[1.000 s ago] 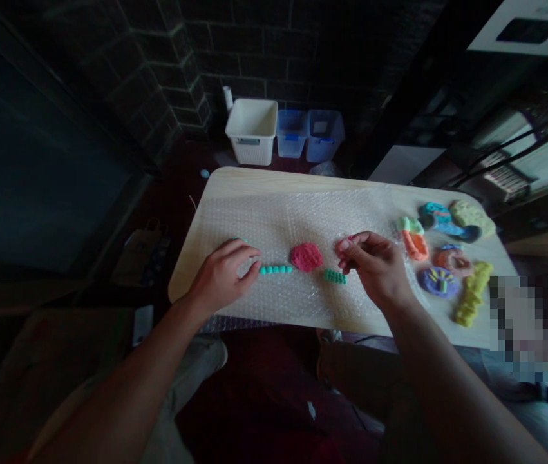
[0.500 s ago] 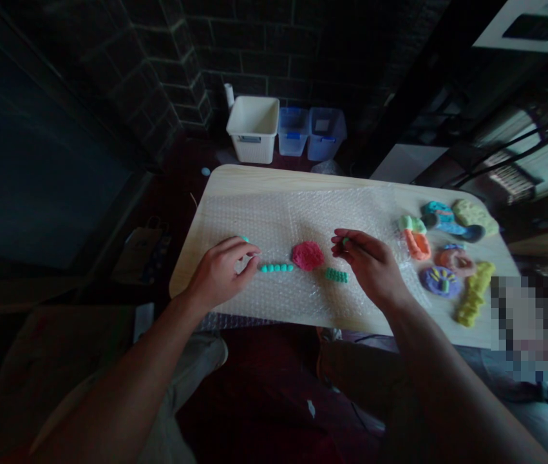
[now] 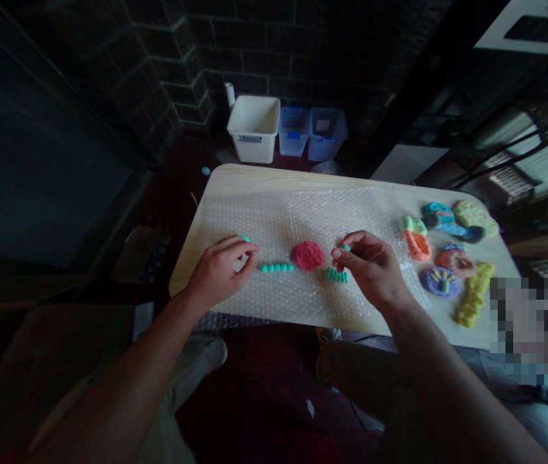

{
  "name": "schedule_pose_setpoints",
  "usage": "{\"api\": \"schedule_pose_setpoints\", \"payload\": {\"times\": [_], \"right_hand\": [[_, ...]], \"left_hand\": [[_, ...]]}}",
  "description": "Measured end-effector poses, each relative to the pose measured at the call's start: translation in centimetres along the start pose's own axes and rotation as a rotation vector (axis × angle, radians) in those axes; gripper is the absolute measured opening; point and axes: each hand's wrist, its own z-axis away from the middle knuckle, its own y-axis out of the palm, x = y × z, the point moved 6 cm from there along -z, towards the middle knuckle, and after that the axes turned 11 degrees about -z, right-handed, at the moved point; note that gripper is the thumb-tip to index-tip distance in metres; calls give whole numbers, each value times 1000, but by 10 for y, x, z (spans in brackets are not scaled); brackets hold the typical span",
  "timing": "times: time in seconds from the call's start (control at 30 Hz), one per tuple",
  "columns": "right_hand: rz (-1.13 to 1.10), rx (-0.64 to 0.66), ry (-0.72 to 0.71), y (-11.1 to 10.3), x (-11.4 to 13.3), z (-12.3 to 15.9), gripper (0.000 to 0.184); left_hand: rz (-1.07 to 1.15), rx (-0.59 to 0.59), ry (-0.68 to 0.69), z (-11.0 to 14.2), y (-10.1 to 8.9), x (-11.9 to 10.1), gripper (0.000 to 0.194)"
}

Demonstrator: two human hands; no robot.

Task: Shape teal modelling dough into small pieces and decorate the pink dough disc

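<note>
My right hand [image 3: 368,265] pinches a small green ball of modelling clay [image 3: 346,247] between thumb and fingers, above the bubble wrap. Just below it lies a green block of small clay beads [image 3: 337,276] in rows. My left hand [image 3: 223,270] rests over the wrap with curved fingers, thumb and forefinger slightly apart, nothing visible between them. Past its knuckles a bit of green clay [image 3: 245,238] peeks out; whether the hand touches it is hidden. A row of several green clay balls [image 3: 277,268] lies right of that hand. Between my hands sits a flat, bumpy red clay piece [image 3: 308,256].
Bubble wrap [image 3: 274,219] covers much of the wooden table [image 3: 254,177]. Coloured clay pieces stand at the right: an orange and green one [image 3: 416,240], a purple disc [image 3: 440,282], a yellow strip [image 3: 474,296]. Behind the table are a white bin [image 3: 255,138] and two blue bins [image 3: 326,138].
My right hand has turned and its fingers have shifted, so the thumb now shows in front and the green ball sits higher between the fingertips. The left hand stays nearly still.
</note>
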Motion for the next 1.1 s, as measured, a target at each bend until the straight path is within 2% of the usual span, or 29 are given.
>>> {"api": "schedule_pose_setpoints", "payload": {"times": [0.3, 0.4, 0.53, 0.8, 1.0, 1.1], "right_hand": [[-48, 96, 139, 12, -12, 5, 35], [66, 81, 96, 10, -9, 5, 35], [188, 22, -40, 5, -1, 4, 22], [-24, -14, 131, 7, -13, 4, 36], [104, -47, 43, 5, -5, 4, 36], [95, -45, 1, 3, -3, 4, 36]], "left_hand": [[-4, 12, 9, -2, 0, -1, 12], [-6, 18, 2, -2, -1, -1, 12], [-4, 15, 2, -2, -1, -1, 13], [-9, 44, 9, -2, 1, 0, 12], [-10, 33, 8, -2, 1, 0, 12], [-11, 37, 1, -2, 0, 1, 12]]}}
